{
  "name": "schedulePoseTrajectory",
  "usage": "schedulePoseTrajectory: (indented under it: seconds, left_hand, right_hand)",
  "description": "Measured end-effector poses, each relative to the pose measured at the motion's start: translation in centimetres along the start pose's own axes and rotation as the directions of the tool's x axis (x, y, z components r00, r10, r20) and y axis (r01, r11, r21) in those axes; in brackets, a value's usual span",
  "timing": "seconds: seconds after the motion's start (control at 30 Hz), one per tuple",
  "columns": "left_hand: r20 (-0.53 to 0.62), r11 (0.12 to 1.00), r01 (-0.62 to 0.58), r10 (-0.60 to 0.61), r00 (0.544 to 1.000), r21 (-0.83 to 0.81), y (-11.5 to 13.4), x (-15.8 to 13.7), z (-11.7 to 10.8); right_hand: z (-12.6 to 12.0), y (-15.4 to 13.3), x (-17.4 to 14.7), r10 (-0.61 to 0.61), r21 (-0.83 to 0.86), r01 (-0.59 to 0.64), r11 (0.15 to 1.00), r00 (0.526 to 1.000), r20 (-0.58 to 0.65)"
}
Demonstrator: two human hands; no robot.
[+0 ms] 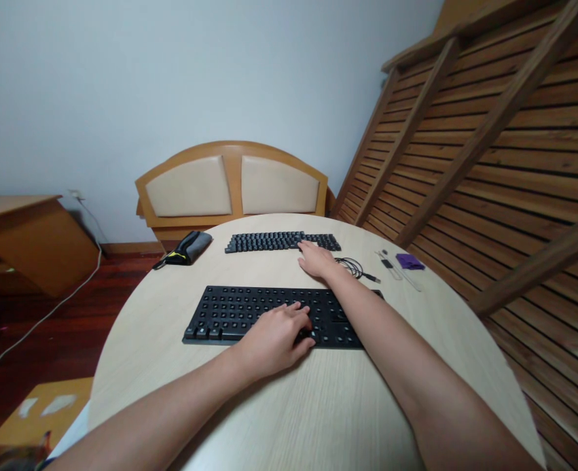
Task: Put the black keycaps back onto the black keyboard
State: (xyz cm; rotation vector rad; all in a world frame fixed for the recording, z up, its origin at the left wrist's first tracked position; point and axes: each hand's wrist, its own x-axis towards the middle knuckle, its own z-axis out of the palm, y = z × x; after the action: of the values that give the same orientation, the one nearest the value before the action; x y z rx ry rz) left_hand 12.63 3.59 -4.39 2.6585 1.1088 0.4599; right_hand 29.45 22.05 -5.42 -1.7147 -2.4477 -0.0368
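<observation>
A black keyboard (pixel 249 311) lies across the round table, most of its keys bare of caps; a few caps sit along its bottom row at the left. My left hand (pixel 276 332) rests on the keyboard right of its middle, fingers spread over the bare switches and thumb near the front edge. Beyond it, loose black keycaps (pixel 264 241) are laid out in keyboard order. My right hand (pixel 315 259) reaches over the keyboard to these keycaps, fingertips at their near edge, thumb and forefinger apart. My right forearm hides part of the keyboard's right side.
A coiled black USB cable (pixel 351 265) lies right of my right hand. Farther right are a thin wire tool (pixel 401 271) and a purple cloth (pixel 409 261). A dark pouch (pixel 189 248) lies at the table's (pixel 289 412) left. Wooden slats (pixel 505 170) lean close on the right.
</observation>
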Motion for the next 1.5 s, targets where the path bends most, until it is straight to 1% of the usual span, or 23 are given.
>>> schedulePoseTrajectory:
  seconds: [0.17,0.33,0.47,0.6,0.7,0.77,0.8,0.83,0.93,1.07,1.13,1.27,1.37,1.5]
  left_hand:
    - [0.008,1.0,0.012,-0.012,1.0,-0.021,0.0,-0.1,0.0]
    - [-0.007,1.0,0.007,-0.007,1.0,-0.01,-0.1,-0.1,0.3]
    - [-0.007,1.0,0.006,-0.006,1.0,0.002,-0.1,-0.1,0.2]
    - [-0.017,1.0,-0.006,0.006,1.0,0.004,-0.2,-0.2,0.2]
    - [-0.041,1.0,-0.01,0.01,0.999,0.006,-0.3,-0.2,0.5]
    - [-0.065,1.0,0.014,-0.013,0.998,0.019,-0.3,-0.2,0.7]
    - [-0.076,0.999,0.029,-0.027,0.997,0.024,-0.3,-0.2,0.7]
    - [-0.086,0.999,0.043,-0.041,0.996,0.028,-0.3,-0.2,0.7]
    - [-0.09,0.998,0.063,-0.06,0.994,0.031,-0.2,-0.1,0.5]
    - [-0.087,0.997,0.071,-0.067,0.994,0.04,-0.1,-0.1,0.4]
    - [-0.083,0.996,0.071,-0.066,0.994,0.052,-0.1,-0.1,0.3]
    - [-0.073,0.994,0.071,-0.065,0.995,0.077,0.1,-0.1,0.0]
    - [-0.066,0.992,0.088,-0.083,0.994,0.086,0.1,-0.2,-0.4]
    - [-0.057,0.99,0.106,-0.101,0.993,0.089,0.0,-0.3,-0.7]
  right_hand:
    - [0.1,-0.6,-0.1,-0.016,-0.014,0.016,1.0,1.0,-0.003]
    - [-0.1,-1.1,-1.4,-0.073,-0.002,0.073,0.997,0.997,-0.03]
    - [-0.4,-0.7,-2.8,-0.12,0.035,0.122,0.992,0.992,-0.043]
    - [-1.4,-0.3,-5.2,-0.134,0.101,0.143,0.985,0.987,-0.091]
    - [-2.4,-0.4,-7.9,-0.119,0.166,0.141,0.976,0.983,-0.14]
    - [-2.9,-0.5,-10.0,-0.125,0.21,0.154,0.966,0.981,-0.147]
    - [-3.0,-0.5,-11.0,-0.137,0.241,0.173,0.955,0.978,-0.156]
    - [-3.1,-0.5,-12.0,-0.155,0.309,0.204,0.929,0.972,-0.175]
    - [-3.0,0.0,-14.6,-0.141,0.48,0.221,0.849,0.97,-0.197]
    - [-3.2,0.8,-16.6,-0.19,0.678,0.214,0.703,0.976,-0.11]
    - [-3.4,1.0,-17.0,-0.216,0.725,0.2,0.66,0.974,-0.072]
    - [-3.5,1.0,-17.0,-0.265,0.711,0.221,0.668,0.963,-0.052]
    - [-3.6,1.0,-17.0,-0.279,0.704,0.23,0.672,0.959,-0.047]
    - [-3.6,1.0,-17.2,-0.285,0.73,0.211,0.65,0.958,-0.023]
